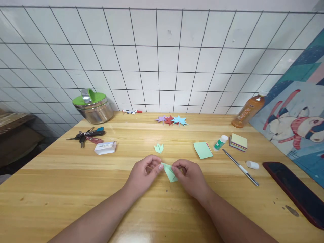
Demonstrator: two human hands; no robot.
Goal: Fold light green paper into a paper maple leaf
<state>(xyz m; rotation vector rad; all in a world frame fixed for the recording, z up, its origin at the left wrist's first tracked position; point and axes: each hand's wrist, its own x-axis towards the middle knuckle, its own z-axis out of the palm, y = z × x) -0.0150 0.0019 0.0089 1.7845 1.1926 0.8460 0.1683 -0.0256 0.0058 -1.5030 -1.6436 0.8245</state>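
Note:
A piece of light green folded paper (170, 173) is held low over the wooden table between both hands. My left hand (145, 172) pinches its upper left corner between thumb and fingers. On the other side, my right hand (190, 175) grips the right edge, thumb on top, hiding part of the paper. Just beyond them lies a small green folded paper leaf piece (159, 148). To the right is a stack of square green paper (203, 150), with a red edge showing beneath. Farther back, purple, red and blue paper maple leaves (179, 120) lie in a row.
On the right are a glue stick (220, 143), its white cap (252, 164), a utility knife (240, 167), sticky notes (238, 142), a phone (293, 192) and a bottle (249, 110). Left are keys (83, 137), a small white box (105, 147), a lidded pot (95, 109) and a marker (132, 111).

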